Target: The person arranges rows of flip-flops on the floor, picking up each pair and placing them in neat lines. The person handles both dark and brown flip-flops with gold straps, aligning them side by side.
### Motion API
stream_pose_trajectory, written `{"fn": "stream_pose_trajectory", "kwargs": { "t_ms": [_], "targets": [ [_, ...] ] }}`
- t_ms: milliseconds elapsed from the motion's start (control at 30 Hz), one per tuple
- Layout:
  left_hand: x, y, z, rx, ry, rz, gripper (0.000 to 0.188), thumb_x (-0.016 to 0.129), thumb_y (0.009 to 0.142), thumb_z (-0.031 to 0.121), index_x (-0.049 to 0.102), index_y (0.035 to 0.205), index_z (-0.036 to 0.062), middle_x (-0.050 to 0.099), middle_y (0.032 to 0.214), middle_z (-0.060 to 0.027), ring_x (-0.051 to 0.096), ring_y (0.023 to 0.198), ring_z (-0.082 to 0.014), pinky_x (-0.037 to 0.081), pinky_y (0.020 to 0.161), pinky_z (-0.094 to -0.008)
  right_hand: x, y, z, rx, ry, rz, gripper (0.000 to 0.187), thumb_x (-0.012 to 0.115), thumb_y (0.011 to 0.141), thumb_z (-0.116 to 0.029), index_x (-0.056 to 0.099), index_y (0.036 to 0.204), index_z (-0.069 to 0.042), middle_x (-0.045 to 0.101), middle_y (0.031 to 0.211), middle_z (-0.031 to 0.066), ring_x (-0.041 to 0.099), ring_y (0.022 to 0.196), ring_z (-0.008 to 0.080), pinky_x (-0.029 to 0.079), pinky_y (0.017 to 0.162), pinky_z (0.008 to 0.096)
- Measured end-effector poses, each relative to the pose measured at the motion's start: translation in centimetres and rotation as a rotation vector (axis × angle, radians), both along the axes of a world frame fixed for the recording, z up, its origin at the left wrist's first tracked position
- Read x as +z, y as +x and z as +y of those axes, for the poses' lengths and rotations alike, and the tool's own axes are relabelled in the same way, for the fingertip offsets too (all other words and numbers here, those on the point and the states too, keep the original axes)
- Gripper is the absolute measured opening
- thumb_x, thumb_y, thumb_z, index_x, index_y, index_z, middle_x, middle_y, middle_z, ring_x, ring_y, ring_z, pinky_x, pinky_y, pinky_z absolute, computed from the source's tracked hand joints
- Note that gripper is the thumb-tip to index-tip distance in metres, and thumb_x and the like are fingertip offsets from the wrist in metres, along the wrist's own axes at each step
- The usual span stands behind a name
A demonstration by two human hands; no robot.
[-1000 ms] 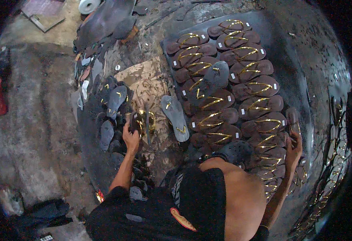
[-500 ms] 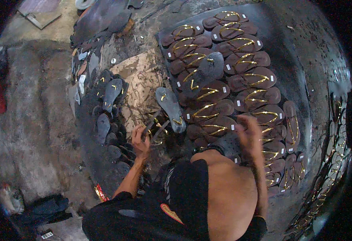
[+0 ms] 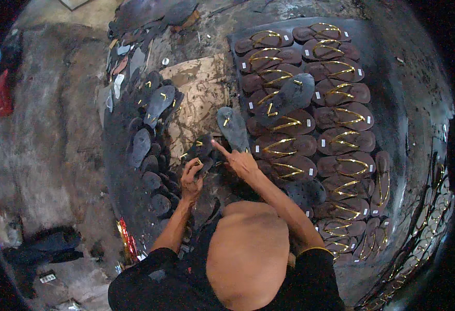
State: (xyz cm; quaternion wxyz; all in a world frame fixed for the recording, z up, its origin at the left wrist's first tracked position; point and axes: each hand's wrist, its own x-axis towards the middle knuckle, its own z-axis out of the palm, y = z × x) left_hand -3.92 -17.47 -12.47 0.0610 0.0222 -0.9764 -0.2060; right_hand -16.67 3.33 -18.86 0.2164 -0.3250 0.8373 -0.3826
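Left hand (image 3: 191, 180) is curled round the near end of a dark flip-flop sole (image 3: 205, 149) with gold strap ends (image 3: 200, 143) on it, just off the near edge of the cardboard sheet (image 3: 199, 90). Right hand (image 3: 242, 163) is on the other side of that sole, index finger stretched out with the tip at it and the rest folded under, so I can't tell if they're gripping anything. Grey sole with gold bits (image 3: 232, 127) sits at the cardboard's right edge. Left of the cardboard there's a pile of grey and dark soles (image 3: 141, 146), and well to its right, rows of brown flip-flops (image 3: 344, 116) with gold straps, plus another grey sole (image 3: 292, 96) lying across a few
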Motion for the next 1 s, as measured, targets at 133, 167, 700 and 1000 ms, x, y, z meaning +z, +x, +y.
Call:
{"fn": "stream_pose_trajectory", "kwargs": {
  "t_ms": [133,167,700,1000],
  "targets": [
    [2.2,0.5,-0.3,-0.037,-0.027,0.004,0.040,0.069,0.076,-0.011,0.070,0.114,0.0033,0.066,0.129,-0.0136,0.066,0.116,-0.0343,0.054,0.097,-0.0405,0.0,-1.4,-2.2,0.178,0.129,0.128,0.096,0.063,0.093,-0.013,0.003,0.165,-0.039,0.075,0.082,0.0151,0.073,0.066,0.0322,0.057,0.060,0.0480],
    [3.1,0.7,-0.7,-0.049,-0.055,0.047,0.040,0.069,0.077,-0.011,0.070,0.114,0.0037,0.068,0.128,-0.0129,0.067,0.115,-0.0341,0.055,0.097,-0.0397,-0.1,-1.4,-2.9,0.176,0.124,0.145,0.096,0.062,0.093,-0.013,0.004,0.165,-0.039,0.074,0.081,0.0148,0.073,0.067,0.0319,0.058,0.060,0.0470],
    [17.3,-6.9,1.1,0.433,-0.095,0.514,0.023,0.075,0.090,0.001,0.065,0.111,-0.0017,0.055,0.101,-0.0061,0.058,0.089,-0.0160,0.048,0.079,-0.0267,-3.1,0.8,-1.6,0.132,-0.074,-0.055,0.070,0.058,0.090,-0.005,0.038,0.156,-0.014,0.071,0.088,0.0223,0.071,0.070,0.0349,0.057,0.063,0.0485],
    [23.5,-19.4,8.6,-0.054,0.421,0.349,0.032,0.070,0.092,-0.001,0.061,0.123,-0.0017,0.061,0.117,-0.0081,0.061,0.108,-0.0163,0.049,0.094,-0.0291,7.1,-5.6,16.0,-0.646,-0.586,-0.417,0.038,0.066,0.095,-0.009,0.062,0.132,-0.007,0.073,0.114,0.0177,0.071,0.104,0.0254,0.055,0.091,0.0394]
  ]
}}
